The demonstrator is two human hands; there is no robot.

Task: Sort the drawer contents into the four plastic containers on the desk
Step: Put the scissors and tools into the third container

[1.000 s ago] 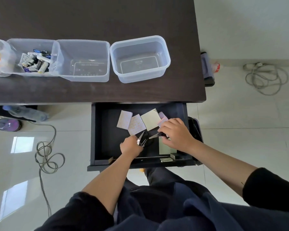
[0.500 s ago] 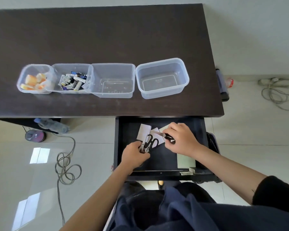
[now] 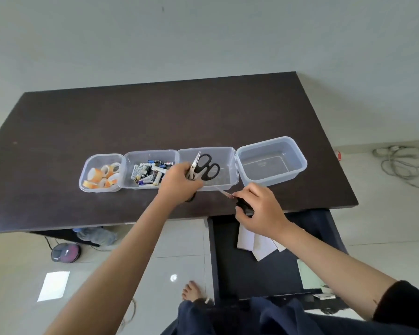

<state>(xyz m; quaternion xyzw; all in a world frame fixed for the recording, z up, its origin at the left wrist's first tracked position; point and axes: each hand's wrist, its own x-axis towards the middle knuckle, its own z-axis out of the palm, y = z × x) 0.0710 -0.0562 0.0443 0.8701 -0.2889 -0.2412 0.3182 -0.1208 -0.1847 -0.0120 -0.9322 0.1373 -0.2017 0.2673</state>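
Fingers (image 3: 191, 176) of the left hand (image 3: 179, 183) curl around black scissors (image 3: 203, 166), held over the third box (image 3: 231, 170) near the front edge of the surface (image 3: 107, 122). The right hand (image 3: 259, 211) grips a second pair (image 3: 242, 203) (mostly hidden) at that edge, above the open drawer (image 3: 242, 272) with paper notes (image 3: 257, 243).

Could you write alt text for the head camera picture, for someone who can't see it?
A person's left hand holds black-handled scissors over the third of four clear containers on a dark desk. The right hand grips another pair.
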